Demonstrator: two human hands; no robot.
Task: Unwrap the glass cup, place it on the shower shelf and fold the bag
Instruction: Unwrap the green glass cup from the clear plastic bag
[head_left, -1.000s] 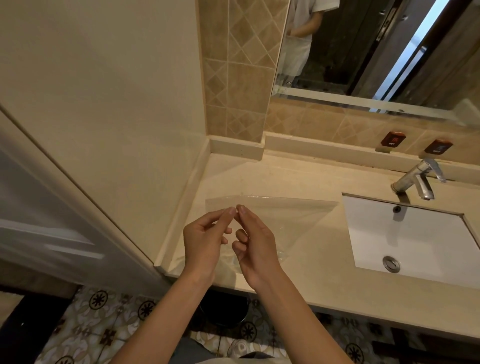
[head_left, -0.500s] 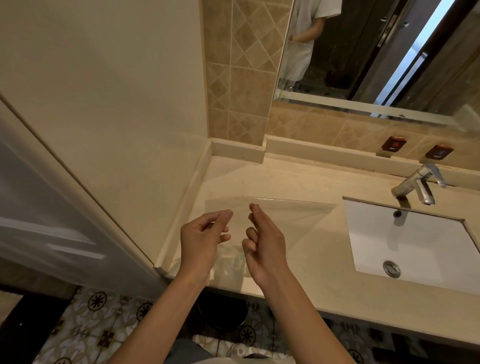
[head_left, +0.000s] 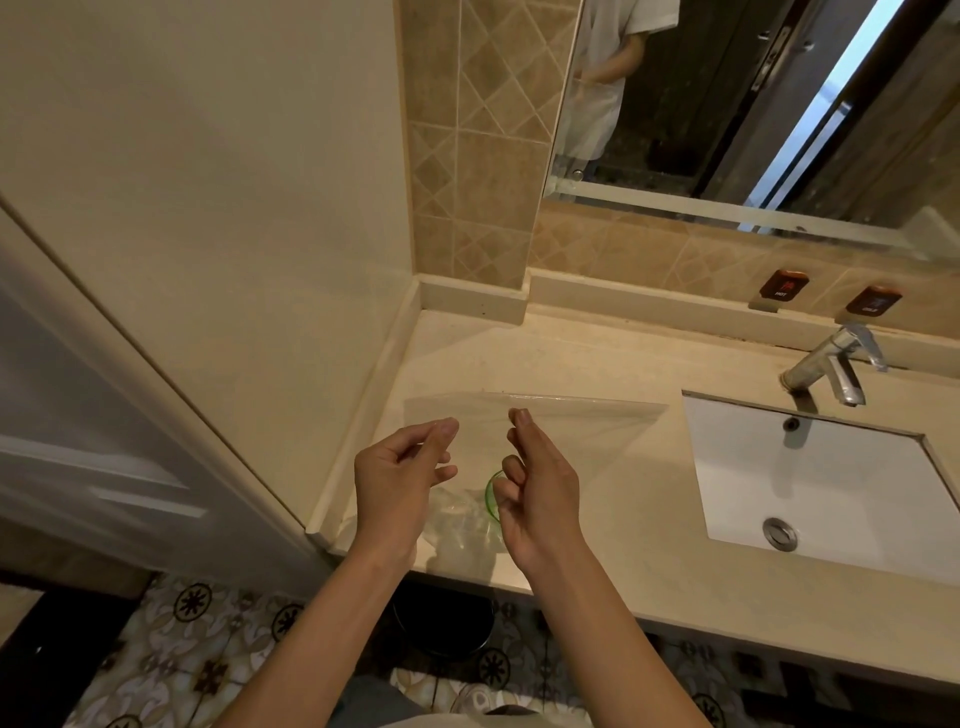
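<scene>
- A clear plastic bag is held up over a beige counter.
- The left hand and right hand each pinch its top edge.
- A green-tinted glass cup shows between the hands.
- A white sink lies to the right.

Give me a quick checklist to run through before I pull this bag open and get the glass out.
1. Left hand has a grip on the clear bag: cannot tell; its fingertips sit at the film's top edge.
2. Right hand has a grip on the bag: cannot tell; its fingertips are at the same edge.
3. Hands apart at the top edge: ok, a gap shows between them.
4. Glass cup in sight: ok, a green rim shows between the hands, low inside the film.
5. Cup out of the bag: not ok.
6. Bare counter beyond the bag: ok.
</scene>
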